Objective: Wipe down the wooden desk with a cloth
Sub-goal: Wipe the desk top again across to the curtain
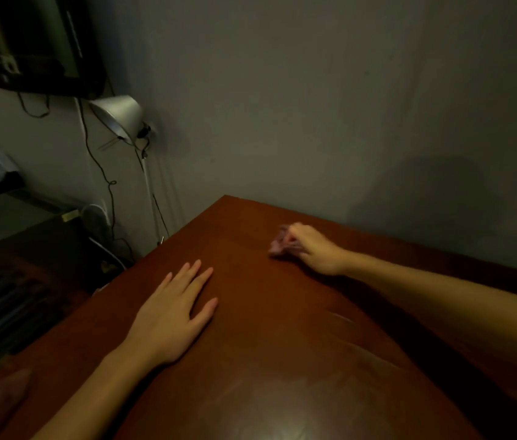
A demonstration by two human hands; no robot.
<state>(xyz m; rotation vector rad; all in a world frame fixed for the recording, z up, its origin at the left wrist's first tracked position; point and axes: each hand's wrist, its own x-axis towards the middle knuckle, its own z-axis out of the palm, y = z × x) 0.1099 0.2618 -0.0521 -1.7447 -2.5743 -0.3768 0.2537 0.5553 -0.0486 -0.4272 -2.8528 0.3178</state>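
Note:
The reddish-brown wooden desk (270, 328) fills the lower middle of the head view, its far corner pointing at the wall. My right hand (312, 249) is stretched toward the far side and is closed on a small bunched pinkish cloth (278, 244), which presses on the desk top and looks blurred. My left hand (174, 309) lies flat on the desk near the left edge, palm down, fingers spread and holding nothing. Faint streaks show on the surface nearer to me.
A grey wall stands close behind the desk. A silver lamp shade (120, 117) on a thin stand with dangling cables sits past the desk's left corner. Dark furniture and clutter (28, 281) lie beyond the left edge.

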